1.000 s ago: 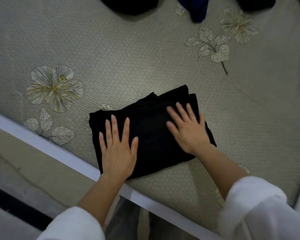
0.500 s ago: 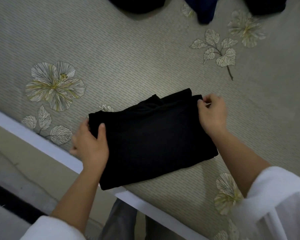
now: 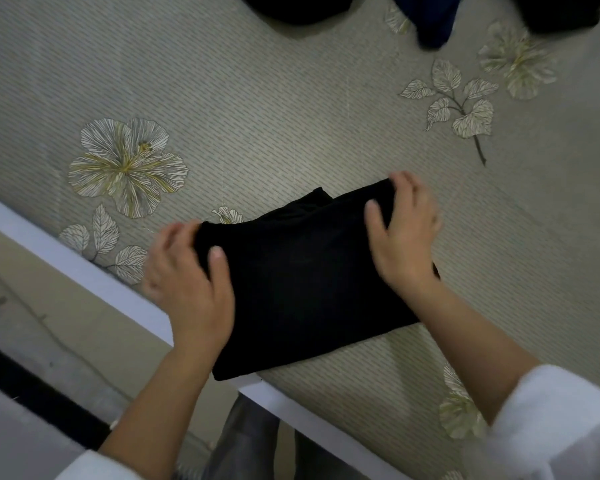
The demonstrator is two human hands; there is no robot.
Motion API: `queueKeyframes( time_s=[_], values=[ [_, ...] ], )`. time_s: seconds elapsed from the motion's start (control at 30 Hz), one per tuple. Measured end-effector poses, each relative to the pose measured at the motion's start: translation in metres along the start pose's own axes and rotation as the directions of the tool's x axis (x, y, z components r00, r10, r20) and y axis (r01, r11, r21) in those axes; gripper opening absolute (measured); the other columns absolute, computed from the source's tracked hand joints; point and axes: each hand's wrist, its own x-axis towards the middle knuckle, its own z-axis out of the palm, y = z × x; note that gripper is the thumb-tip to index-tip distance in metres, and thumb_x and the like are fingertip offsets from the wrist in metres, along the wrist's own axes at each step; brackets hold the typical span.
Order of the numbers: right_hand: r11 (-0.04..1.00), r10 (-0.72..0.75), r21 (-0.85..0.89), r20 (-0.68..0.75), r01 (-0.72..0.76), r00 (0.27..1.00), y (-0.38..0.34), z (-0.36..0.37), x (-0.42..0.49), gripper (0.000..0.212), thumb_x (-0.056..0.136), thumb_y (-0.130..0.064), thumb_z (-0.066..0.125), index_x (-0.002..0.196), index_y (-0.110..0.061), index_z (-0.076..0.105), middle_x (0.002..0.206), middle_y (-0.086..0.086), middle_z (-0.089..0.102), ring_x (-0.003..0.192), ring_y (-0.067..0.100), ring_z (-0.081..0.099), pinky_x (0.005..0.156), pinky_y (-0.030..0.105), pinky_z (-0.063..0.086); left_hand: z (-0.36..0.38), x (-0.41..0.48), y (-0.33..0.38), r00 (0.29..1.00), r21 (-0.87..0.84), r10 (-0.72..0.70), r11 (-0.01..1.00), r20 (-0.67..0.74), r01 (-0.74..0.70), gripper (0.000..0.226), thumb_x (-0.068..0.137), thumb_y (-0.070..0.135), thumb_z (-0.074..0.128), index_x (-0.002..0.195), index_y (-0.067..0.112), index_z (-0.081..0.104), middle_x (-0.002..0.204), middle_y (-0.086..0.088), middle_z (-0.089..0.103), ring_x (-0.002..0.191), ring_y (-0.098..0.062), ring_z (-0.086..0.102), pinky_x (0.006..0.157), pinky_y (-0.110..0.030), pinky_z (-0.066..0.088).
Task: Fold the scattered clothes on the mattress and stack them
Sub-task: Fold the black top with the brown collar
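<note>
Here's the folded black garment (image 3: 309,285), lying near the front edge of the mattress (image 3: 257,109), a neat dark rectangle set at an angle. Its near left corner just overhangs the white rim (image 3: 66,258) along that edge.

Left hand (image 3: 187,278) is on the garment's left side: thumb laid on top of the cloth, fingers curled around the edge, a clear grip. The fingertips are blurred, so how far they tuck under is hard to tell.

Right hand (image 3: 406,237) has the far right corner: thumb pressed on the top face, fingers hooked over the far edge, pinching the cloth between them. Both forearms come in from white sleeves (image 3: 551,427) at the bottom of the view.

A printed flower (image 3: 125,164) sits on the mattress left of the garment, and a leafy sprig (image 3: 461,105) lies off to the far right.

Up at the top edge, well apart from the fold, more clothes wait: a black piece (image 3: 284,8), a blue piece (image 3: 433,22) and another dark piece (image 3: 555,12), all cut off by the frame.

Below the rim, there's floor (image 3: 32,327) to the left and grey trousers (image 3: 243,445) at the bottom
</note>
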Motion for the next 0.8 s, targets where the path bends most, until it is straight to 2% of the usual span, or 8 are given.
queueKeyframes(
  time_s=[0.07, 0.13, 0.2, 0.33, 0.43, 0.53, 0.7, 0.8],
  values=[
    [0.958, -0.278, -0.033, 0.14, 0.286, 0.95, -0.005, 0.004, -0.031, 0.049, 0.096, -0.036, 0.043, 0.14, -0.015, 0.041, 0.149, 0.004, 0.034, 0.138, 0.016, 0.026, 0.108, 0.038, 0.017, 0.002, -0.01, -0.002, 0.941, 0.134, 0.255, 0.948, 0.22, -0.288, 0.044, 0.095, 0.039, 0.035, 0.137, 0.028, 0.043, 0.15, -0.003, 0.031, 0.14, -0.021, 0.024, 0.11, -0.046, 0.013],
    [0.842, -0.453, -0.124, 0.368, 0.526, 0.812, 0.011, 0.01, -0.045, 0.051, 0.098, -0.04, 0.033, 0.142, -0.017, 0.04, 0.153, 0.003, 0.033, 0.142, 0.016, 0.024, 0.111, 0.04, 0.015, 0.007, -0.016, -0.015, 0.869, 0.235, 0.236, 0.902, 0.434, -0.362, 0.05, 0.096, 0.048, 0.026, 0.145, 0.04, 0.027, 0.16, 0.001, 0.008, 0.147, -0.017, 0.0, 0.113, -0.053, 0.005],
    [0.82, -0.402, -0.209, 0.451, 0.532, 0.797, 0.032, 0.011, -0.042, 0.053, 0.098, -0.045, 0.026, 0.145, -0.023, 0.038, 0.154, 0.002, 0.032, 0.145, 0.019, 0.022, 0.114, 0.044, 0.013, 0.007, -0.013, -0.027, 0.855, 0.291, 0.127, 0.907, 0.503, -0.306, 0.053, 0.096, 0.056, 0.02, 0.147, 0.048, 0.009, 0.16, 0.003, -0.012, 0.145, -0.016, -0.018, 0.113, -0.056, -0.002],
    [0.987, 0.103, -0.149, 0.253, -0.067, 0.962, 0.048, -0.008, -0.027, 0.059, 0.094, -0.049, 0.046, 0.142, -0.016, 0.038, 0.15, 0.006, 0.032, 0.139, 0.022, 0.028, 0.114, 0.048, 0.02, -0.006, -0.011, -0.023, 0.915, 0.168, 0.038, 0.979, 0.402, -0.115, 0.066, 0.093, 0.04, 0.052, 0.149, 0.039, 0.018, 0.159, -0.006, -0.002, 0.145, -0.025, -0.001, 0.113, -0.053, 0.008],
    [0.931, 0.355, 0.004, 0.232, -0.366, 0.906, 0.048, -0.02, -0.024, 0.07, 0.083, -0.051, 0.063, 0.135, -0.009, 0.042, 0.137, 0.009, 0.039, 0.125, 0.024, 0.042, 0.107, 0.043, 0.036, -0.014, -0.019, -0.025, 0.927, -0.06, -0.214, 0.968, 0.308, 0.243, 0.075, 0.084, 0.027, 0.066, 0.148, 0.022, 0.027, 0.147, -0.014, 0.025, 0.134, -0.026, 0.028, 0.112, -0.04, 0.023],
    [0.769, 0.532, 0.161, 0.375, -0.619, 0.759, 0.043, -0.026, -0.026, 0.065, 0.076, -0.046, 0.073, 0.123, -0.006, 0.049, 0.123, 0.01, 0.054, 0.106, 0.024, 0.058, 0.089, 0.04, 0.051, -0.022, -0.027, -0.024, 0.775, -0.236, -0.462, 0.771, 0.431, 0.591, 0.074, 0.077, 0.034, 0.067, 0.142, 0.014, 0.037, 0.135, -0.008, 0.05, 0.118, -0.02, 0.053, 0.103, -0.042, 0.043],
    [0.444, 0.519, 0.307, 0.678, -0.842, 0.521, 0.024, -0.067, -0.034, 0.023, 0.078, -0.021, 0.075, 0.094, -0.006, 0.067, 0.087, 0.013, 0.073, 0.076, 0.027, 0.071, 0.06, 0.031, 0.056, -0.044, -0.02, -0.002, 0.508, -0.208, -0.493, 0.542, 0.706, 0.815, 0.025, 0.087, 0.017, 0.063, 0.112, 0.011, 0.061, 0.101, -0.005, 0.069, 0.091, -0.02, 0.066, 0.072, -0.031, 0.052],
    [0.448, 0.481, 0.376, 0.663, -0.811, 0.573, 0.023, -0.093, -0.052, 0.017, 0.08, -0.015, 0.072, 0.096, -0.01, 0.071, 0.09, 0.011, 0.074, 0.081, 0.024, 0.072, 0.069, 0.035, 0.058, -0.057, -0.012, 0.021, 0.536, -0.195, -0.405, 0.634, 0.74, 0.748, 0.025, 0.086, 0.016, 0.063, 0.111, 0.014, 0.063, 0.1, -0.004, 0.07, 0.091, -0.019, 0.066, 0.067, -0.028, 0.049]
  ],
)
